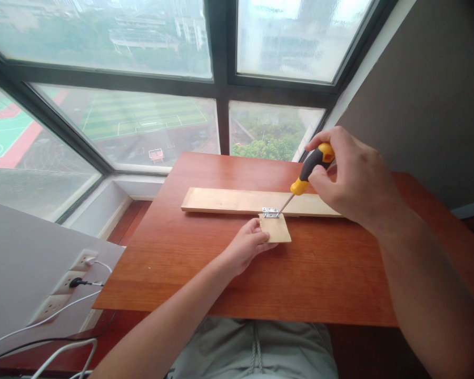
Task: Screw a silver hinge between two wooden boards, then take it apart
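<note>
My right hand (347,179) grips a screwdriver (310,168) by its yellow and black handle. The shaft slants down and left, its tip at the right end of a small silver hinge (270,212). That hinge spans the edge of a long pale wooden board (225,200) and a small square wooden piece (275,229). With thumb above and fingers beneath, my left hand (250,242) holds the small piece at its left side. Whether a screw sits under the tip is too small to tell. The long board's right end is hidden behind my right hand.
A reddish-brown wooden table (174,263) carries the boards. Beyond it stand window panes in dark frames (222,126). At the lower left, wall sockets (69,282) hold plugs, with white and black cables running beside the table. A grey wall (430,95) rises on the right.
</note>
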Demonstrator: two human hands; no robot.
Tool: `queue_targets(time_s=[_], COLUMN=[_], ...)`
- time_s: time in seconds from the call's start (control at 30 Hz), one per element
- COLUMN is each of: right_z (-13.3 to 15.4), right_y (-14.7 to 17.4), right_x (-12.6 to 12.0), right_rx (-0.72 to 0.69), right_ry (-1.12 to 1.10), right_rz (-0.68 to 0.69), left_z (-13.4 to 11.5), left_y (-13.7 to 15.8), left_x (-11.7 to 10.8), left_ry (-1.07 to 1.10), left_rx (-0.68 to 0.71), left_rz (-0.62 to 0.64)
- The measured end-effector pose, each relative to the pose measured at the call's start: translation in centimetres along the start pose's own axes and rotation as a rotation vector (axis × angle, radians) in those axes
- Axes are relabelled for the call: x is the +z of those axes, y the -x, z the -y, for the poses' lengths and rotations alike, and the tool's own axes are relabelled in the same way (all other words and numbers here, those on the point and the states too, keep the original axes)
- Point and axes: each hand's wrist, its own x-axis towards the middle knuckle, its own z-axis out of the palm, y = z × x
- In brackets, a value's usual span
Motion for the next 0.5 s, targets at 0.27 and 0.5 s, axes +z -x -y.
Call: queue_targets(time_s=[0.27,0.5], right_z=[-0.33,-0.05], right_y=[-0.18,0.10], right_x=[0.30,-0.33], right_rx=[0.009,-0.059], right_ry=[0.092,0.018], right_rz=[-0.024,0.031], left_z=[0.06,0.05], left_y=[-0.03,0.00], left_x=[-0.02,0.01], left_ry=[0.006,0.010], left_rx=[0.002,-0.002], left_rz=[-0.014,-0.014])
